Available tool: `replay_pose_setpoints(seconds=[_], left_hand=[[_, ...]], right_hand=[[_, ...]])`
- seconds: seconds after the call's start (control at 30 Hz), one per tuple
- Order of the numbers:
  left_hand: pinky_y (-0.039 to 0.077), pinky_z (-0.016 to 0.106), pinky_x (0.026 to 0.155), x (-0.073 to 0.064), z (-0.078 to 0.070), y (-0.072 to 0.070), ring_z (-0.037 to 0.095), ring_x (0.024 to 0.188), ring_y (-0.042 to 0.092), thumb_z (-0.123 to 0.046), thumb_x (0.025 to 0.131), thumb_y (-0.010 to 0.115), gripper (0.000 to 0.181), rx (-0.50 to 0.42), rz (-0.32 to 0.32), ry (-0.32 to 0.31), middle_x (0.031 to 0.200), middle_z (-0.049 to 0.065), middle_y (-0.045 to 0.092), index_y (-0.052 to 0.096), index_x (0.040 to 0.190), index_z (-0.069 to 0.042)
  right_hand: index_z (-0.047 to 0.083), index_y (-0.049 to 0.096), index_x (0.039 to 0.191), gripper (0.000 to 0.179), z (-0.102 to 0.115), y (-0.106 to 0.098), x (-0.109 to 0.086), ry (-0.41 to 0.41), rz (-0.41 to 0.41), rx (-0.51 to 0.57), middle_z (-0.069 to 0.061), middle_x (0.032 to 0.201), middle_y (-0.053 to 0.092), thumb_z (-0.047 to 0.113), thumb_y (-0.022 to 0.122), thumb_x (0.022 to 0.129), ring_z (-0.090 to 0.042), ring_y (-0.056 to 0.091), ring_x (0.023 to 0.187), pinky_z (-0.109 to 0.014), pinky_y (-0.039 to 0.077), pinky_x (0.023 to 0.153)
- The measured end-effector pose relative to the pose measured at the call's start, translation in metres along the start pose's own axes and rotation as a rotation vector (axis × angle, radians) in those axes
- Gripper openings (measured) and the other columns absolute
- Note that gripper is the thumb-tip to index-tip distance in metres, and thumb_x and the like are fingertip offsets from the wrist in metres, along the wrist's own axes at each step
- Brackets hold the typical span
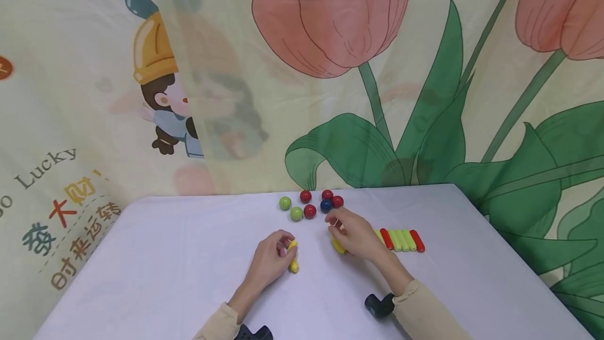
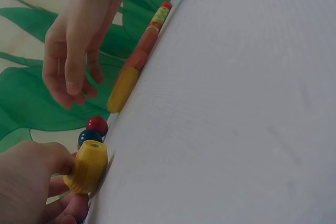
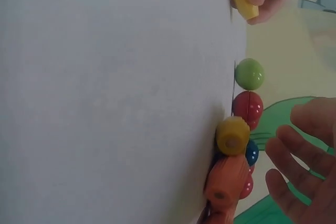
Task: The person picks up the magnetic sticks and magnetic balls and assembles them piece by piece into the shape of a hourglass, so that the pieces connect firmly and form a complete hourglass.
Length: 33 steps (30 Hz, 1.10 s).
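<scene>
My left hand (image 1: 272, 257) pinches a yellow banana-shaped bead (image 2: 90, 167) between thumb and fingers, just over the table. A hole shows in the bead's end in the left wrist view. My right hand (image 1: 355, 233) hovers with loosely bent fingers and nothing in its grasp. Under its fingers lies a second yellow bead (image 1: 338, 245), apart from them in the right wrist view. That bead is the near end of a row with orange grooved beads (image 3: 227, 182), a red stick-like piece (image 1: 387, 238), several light green pieces (image 1: 402, 240) and another red piece (image 1: 417, 241). My right hand hides part of this row.
Behind the hands, round balls stand loosely grouped: green balls (image 1: 296, 213), several red balls (image 1: 310, 211) and one blue ball (image 1: 326, 205). A white cloth covers the table (image 1: 155, 266). A printed curtain (image 1: 226, 67) hangs at its far edge.
</scene>
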State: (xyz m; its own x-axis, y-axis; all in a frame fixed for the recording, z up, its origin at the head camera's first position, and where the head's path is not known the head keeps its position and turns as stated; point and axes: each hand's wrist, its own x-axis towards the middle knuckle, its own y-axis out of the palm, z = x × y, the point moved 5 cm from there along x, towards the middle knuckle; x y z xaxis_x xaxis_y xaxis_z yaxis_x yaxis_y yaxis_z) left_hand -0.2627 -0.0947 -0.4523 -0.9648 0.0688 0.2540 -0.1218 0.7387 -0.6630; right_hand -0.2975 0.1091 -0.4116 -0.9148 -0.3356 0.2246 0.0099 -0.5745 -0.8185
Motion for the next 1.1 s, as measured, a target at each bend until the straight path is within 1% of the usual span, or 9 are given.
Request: replay_pose_setpoints(seconds=[0.2,0.4,0.57,0.67,0.8,0.93,1.1], left_hand=[[0.039,0.017,0.055,0.0,0.001,0.001,0.004,0.06,0.047,-0.023,0.083,0.07,0.017,-0.001,-0.001,-0.015,0.081,-0.007,0.058,0.064,0.098,-0.017],[0.038,0.017,0.055,-0.001,0.0,0.0,0.002,0.059,0.046,-0.018,0.082,0.07,0.015,-0.031,-0.012,0.016,0.08,-0.005,0.058,0.064,0.096,-0.016],[0.038,0.017,0.055,-0.001,0.0,0.0,0.002,0.058,0.046,-0.017,0.082,0.07,0.015,-0.044,-0.009,0.021,0.079,-0.004,0.058,0.064,0.095,-0.015],[0.038,0.017,0.055,-0.001,0.0,0.0,0.002,0.058,0.046,-0.017,0.082,0.069,0.014,-0.048,-0.007,0.024,0.079,-0.004,0.058,0.064,0.095,-0.015],[0.038,0.017,0.055,-0.002,0.0,0.0,0.002,0.058,0.046,-0.017,0.082,0.069,0.014,-0.053,-0.007,0.028,0.079,-0.004,0.058,0.064,0.095,-0.015],[0.038,0.017,0.055,-0.002,0.0,0.0,0.002,0.058,0.046,-0.017,0.082,0.069,0.014,-0.062,-0.004,0.033,0.079,-0.004,0.059,0.064,0.095,-0.015],[0.038,0.017,0.056,-0.002,-0.001,0.0,0.002,0.058,0.046,-0.017,0.082,0.069,0.014,-0.064,-0.009,0.035,0.079,-0.004,0.059,0.064,0.094,-0.016]], right_hand=[[0.017,0.063,0.106,0.021,0.013,0.006,0.013,-0.046,0.006,-0.103,0.007,0.095,0.06,0.018,0.069,0.085,-0.01,0.057,0.087,-0.026,0.049,0.073],[0.018,0.063,0.108,0.024,0.021,0.013,0.025,-0.097,0.021,-0.172,0.004,0.098,0.06,0.02,0.069,0.085,-0.011,0.058,0.087,-0.027,0.051,0.073],[0.014,0.063,0.108,0.025,0.027,0.018,0.034,-0.16,-0.001,-0.203,0.0,0.099,0.061,0.018,0.069,0.084,-0.01,0.056,0.084,-0.028,0.051,0.072],[0.015,0.062,0.108,0.025,0.032,0.021,0.039,-0.173,-0.005,-0.233,0.0,0.098,0.06,0.019,0.069,0.084,-0.01,0.054,0.083,-0.027,0.051,0.074],[0.016,0.062,0.109,0.024,0.037,0.025,0.045,-0.179,0.008,-0.251,0.001,0.105,0.06,0.02,0.068,0.085,-0.011,0.055,0.09,-0.027,0.051,0.08],[0.016,0.062,0.108,0.023,0.04,0.031,0.05,-0.188,0.01,-0.251,0.001,0.108,0.06,0.016,0.066,0.085,-0.012,0.054,0.093,-0.027,0.051,0.08],[0.016,0.062,0.107,0.023,0.043,0.039,0.056,-0.208,-0.002,-0.283,0.002,0.104,0.058,0.014,0.067,0.084,-0.013,0.052,0.093,-0.026,0.049,0.078]])
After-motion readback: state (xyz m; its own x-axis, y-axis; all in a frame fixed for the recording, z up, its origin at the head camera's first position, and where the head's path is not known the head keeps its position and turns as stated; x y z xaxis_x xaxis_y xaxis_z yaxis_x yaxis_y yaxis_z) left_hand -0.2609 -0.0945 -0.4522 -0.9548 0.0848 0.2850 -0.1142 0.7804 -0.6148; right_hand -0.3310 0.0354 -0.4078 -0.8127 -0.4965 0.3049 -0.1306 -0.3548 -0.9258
